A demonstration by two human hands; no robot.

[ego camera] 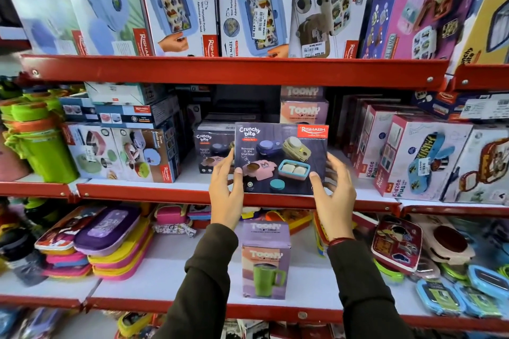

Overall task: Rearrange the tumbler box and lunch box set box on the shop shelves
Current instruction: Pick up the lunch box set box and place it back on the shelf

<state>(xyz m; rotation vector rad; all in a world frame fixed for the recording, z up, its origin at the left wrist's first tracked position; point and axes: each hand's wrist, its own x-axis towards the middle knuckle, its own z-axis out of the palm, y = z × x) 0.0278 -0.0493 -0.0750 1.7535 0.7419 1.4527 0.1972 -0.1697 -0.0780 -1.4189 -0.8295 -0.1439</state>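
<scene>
A dark Crunchy Bite lunch box set box [281, 158] stands upright at the front edge of the middle shelf [165, 191]. My left hand [225, 187] grips its left side and my right hand [334, 190] touches its right lower corner, fingers spread. A second Crunchy Bite box [210, 150] sits just behind it to the left. A purple Toony tumbler box [265, 260] with a green mug picture stands upright on the lower shelf below my hands. Two more Toony tumbler boxes [303, 107] are stacked behind the held box.
Rishabh lunch box cartons [124, 151] fill the middle shelf's left, Kidzee Plus boxes [418, 157] its right. Large lunch box cartons [256, 5] line the top shelf. Loose flat lunch boxes [110, 237] and blue containers [468, 292] lie on the lower shelf. Green bags [41, 140] hang at far left.
</scene>
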